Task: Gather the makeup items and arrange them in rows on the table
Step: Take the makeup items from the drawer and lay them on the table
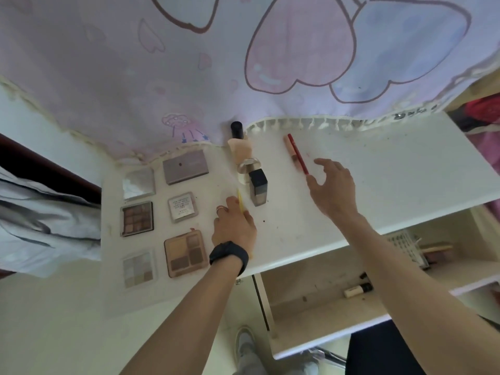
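Lying in rows, palettes fill white table under curtain

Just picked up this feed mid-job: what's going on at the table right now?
A person is sorting makeup on a white tabletop. Six flat palettes and compacts already lie in two columns on the left, with bottles lined up beside them. The left hand pinches a thin yellow pencil against the table. The right hand, fingers spread and empty, hovers beside a red pencil lying farther back.

Dorm bedrm (heart-print bed curtain, white desk).
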The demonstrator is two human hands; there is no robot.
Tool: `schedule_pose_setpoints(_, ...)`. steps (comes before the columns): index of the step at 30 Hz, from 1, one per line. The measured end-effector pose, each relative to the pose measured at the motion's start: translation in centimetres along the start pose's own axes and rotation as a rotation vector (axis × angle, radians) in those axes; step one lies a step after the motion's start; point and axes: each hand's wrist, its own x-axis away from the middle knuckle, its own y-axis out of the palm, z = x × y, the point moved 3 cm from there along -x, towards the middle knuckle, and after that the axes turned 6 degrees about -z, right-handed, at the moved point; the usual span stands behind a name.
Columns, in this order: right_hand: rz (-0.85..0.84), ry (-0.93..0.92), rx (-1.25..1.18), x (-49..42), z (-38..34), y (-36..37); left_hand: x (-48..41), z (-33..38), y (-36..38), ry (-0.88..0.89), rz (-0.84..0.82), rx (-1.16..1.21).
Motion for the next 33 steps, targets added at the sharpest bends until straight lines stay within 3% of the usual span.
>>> schedule_pose_setpoints(9, -0.130, -0.037, 0.138, 8.3, 4.9, 1.5, 1.5, 0.3, 0.3, -0.049, 0.036, 0.085)
schedule_pose_setpoints(14, -0.082, -0.078, 0.049, 14.2, 7.4, 1.1, 6.9, 0.4, 2.1, 0.100, 0.150, 0.139)
schedule_pose_setpoints(17, -0.093, -0.050, 0.063, 18.7, 10.9, 0.9, 10.6, 1.5, 5.6, 0.275, 0.062, 0.141)
schedule_pose_setpoints(21, -0.072, 0.103, 0.235, 22.8, 16.5, -0.1, 13.3, 4.8, 12.7, 0.430, -0.196, 0.095)
schedule_pose_setpoints(26, -0.176, 0.240, 0.383, 23.1, 22.8, -1.9, 12.1, 10.0, 21.6, 0.114, -0.578, 0.354)
schedule_pose_setpoints(33, -0.185, 0.201, 0.335, 22.7, 24.5, -0.9, 8.7, 13.4, 26.7, -0.129, -0.625, 0.379)
